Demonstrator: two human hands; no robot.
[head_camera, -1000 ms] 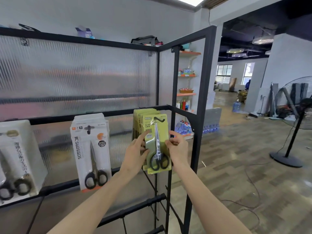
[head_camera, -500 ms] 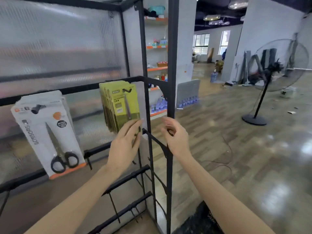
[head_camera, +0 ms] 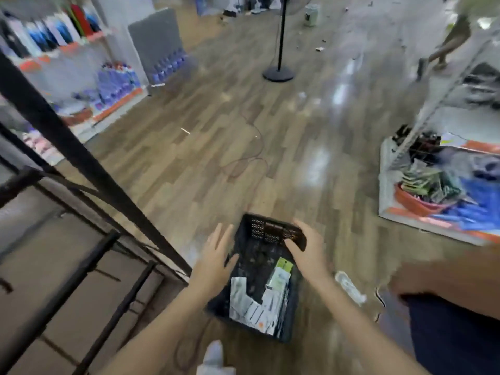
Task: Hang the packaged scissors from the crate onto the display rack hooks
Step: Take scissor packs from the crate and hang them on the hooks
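A black plastic crate (head_camera: 267, 231) stands on the wooden floor below me. Several white packaged scissors (head_camera: 251, 309) and a green-carded pack (head_camera: 284, 266) lie in it. My left hand (head_camera: 213, 261) hovers over the crate's left wall with fingers spread and straight, holding nothing. My right hand (head_camera: 308, 253) hangs above the crate's right side, fingers bent loosely downward, holding nothing. The black frame of the display rack (head_camera: 81, 158) runs diagonally at the left; its hooks are out of view. The picture is blurred by head motion.
A fan stand (head_camera: 278, 74) rises from the floor ahead, with a thin cable (head_camera: 254, 155) trailing from it. Low shelves with bottles (head_camera: 116, 85) are at the left, a goods-filled shelf (head_camera: 433, 190) at the right. A person (head_camera: 449, 36) walks at the far right.
My view has swung from the rack down to the floor. Both hands let go of the hung green pack and dropped over the crate.
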